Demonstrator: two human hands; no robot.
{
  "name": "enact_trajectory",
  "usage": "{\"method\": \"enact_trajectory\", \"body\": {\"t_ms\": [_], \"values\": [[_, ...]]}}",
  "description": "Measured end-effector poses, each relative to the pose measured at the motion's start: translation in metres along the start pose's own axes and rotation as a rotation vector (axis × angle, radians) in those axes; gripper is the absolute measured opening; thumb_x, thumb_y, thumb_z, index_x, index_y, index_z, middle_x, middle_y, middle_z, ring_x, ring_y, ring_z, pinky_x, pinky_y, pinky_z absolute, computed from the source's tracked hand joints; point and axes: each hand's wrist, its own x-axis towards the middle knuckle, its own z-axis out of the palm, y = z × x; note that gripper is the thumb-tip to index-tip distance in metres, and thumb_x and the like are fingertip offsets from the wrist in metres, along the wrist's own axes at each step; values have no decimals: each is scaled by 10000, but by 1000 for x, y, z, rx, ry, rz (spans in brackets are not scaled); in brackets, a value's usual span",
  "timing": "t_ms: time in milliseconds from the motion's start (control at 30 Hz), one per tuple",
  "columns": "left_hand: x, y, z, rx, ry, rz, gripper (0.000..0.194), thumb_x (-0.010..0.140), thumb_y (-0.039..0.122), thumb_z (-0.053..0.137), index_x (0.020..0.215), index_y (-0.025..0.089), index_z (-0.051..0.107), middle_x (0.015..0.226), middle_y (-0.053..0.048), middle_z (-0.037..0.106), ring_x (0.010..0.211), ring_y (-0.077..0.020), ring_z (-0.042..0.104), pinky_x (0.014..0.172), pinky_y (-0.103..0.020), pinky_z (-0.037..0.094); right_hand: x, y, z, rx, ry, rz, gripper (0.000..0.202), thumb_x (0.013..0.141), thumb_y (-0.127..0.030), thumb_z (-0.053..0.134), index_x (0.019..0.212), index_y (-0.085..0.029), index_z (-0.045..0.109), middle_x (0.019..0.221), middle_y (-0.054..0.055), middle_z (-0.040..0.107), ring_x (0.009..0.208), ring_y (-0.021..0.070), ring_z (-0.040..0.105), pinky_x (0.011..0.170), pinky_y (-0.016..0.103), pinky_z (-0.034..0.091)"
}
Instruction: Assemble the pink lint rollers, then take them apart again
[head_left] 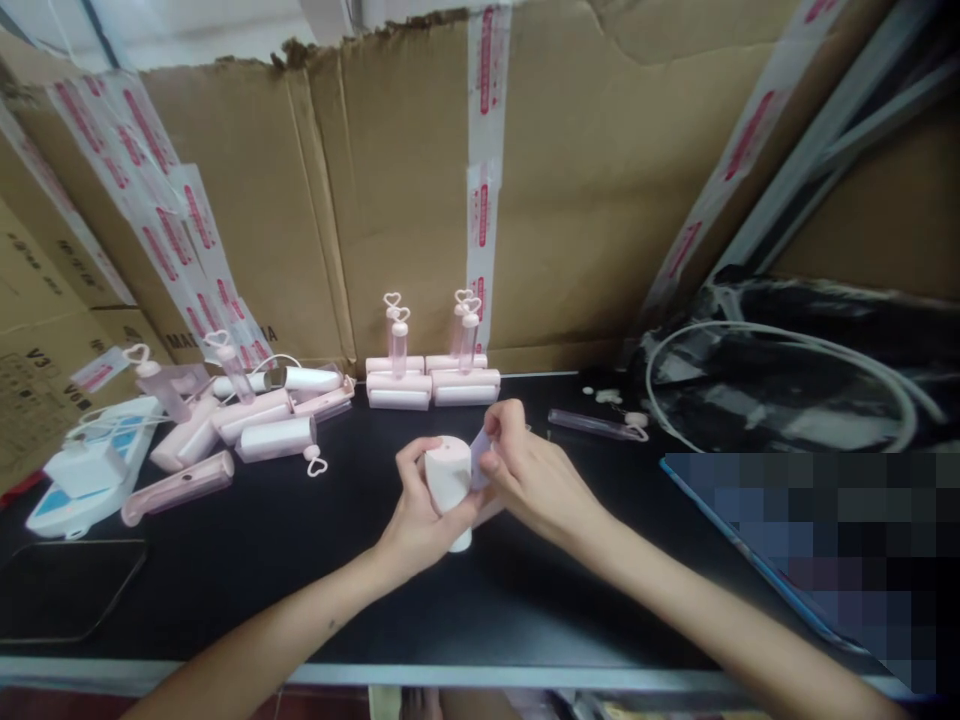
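- 1 smooth white cylinder with a pale pink end [450, 478] is standing roughly upright in the left hand [421, 510], its pink end facing up.
- 1 thin, flat, pale lavender piece [478, 464] is sitting beside the cylinder's upper right, the right hand [529, 475] pinching it and partly hiding it.

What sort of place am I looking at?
Probably a makeshift workbench, perhaps in a workshop: a black tabletop backed by taped cardboard, a power strip at the left, and similar pink-and-white devices in rows.
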Motion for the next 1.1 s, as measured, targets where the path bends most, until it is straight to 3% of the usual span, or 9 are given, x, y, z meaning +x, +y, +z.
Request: {"method": "enact_trajectory", "body": {"t_ms": [133,267,367,433,567,767,967,1100], "values": [[6,2,-5,-59,82,-15,570,769,324,645,1141,262,217,988,-25,544,791,-147,608,736,-302,488,8,-15,-5,7,-144,39,327,891,-553,263,880,-232,321,638,-3,543,579,213,575,572,298,386],[14,3,-13,-154,107,-86,586,782,397,621,1166,255,201,801,23,553,602,-136,600,619,-297,500,26,-18,-1,93,-248,92,195,898,-408,291,825,-236,346,685,-10,522,609,187,556,574,293,393],[17,-2,-16,-212,73,-175,611,770,420,628,1172,247,202,733,39,538,525,-131,573,535,-281,488,40,-12,6,245,-367,179,67,810,-286,403,800,-231,366,662,-32,484,562,149,498,523,269,392],[18,-4,-18,-227,75,-210,595,761,417,639,1156,244,228,746,38,535,528,-123,566,526,-266,482,45,-7,11,362,-415,251,107,740,-242,467,806,-226,385,626,-49,468,513,129,458,469,250,378],[19,-5,-21,-239,99,-250,568,756,386,648,1143,249,254,804,32,536,580,-108,567,562,-250,479,46,1,17,508,-305,204,113,709,-232,501,799,-210,436,623,-53,468,522,111,451,471,235,385],[15,-3,-21,-227,-12,-277,563,741,358,664,1144,245,287,881,10,541,705,-125,584,648,-268,491,34,11,20,588,-133,92,170,758,-336,542,793,-192,458,671,-35,501,583,117,490,536,250,411],[15,-2,-19,-307,-89,-396,612,726,431,644,1135,271,216,812,24,547,486,-114,550,457,-263,475,20,12,18,562,-111,-38,107,733,-205,536,818,-194,471,770,-9,520,691,137,534,597,257,441],[14,2,-18,-307,-107,-416,591,732,417,642,1126,263,230,804,28,537,480,-104,545,469,-255,476,15,11,18,544,-68,-57,128,707,-162,514,821,-199,472,800,0,531,737,148,546,648,268,455]]}}
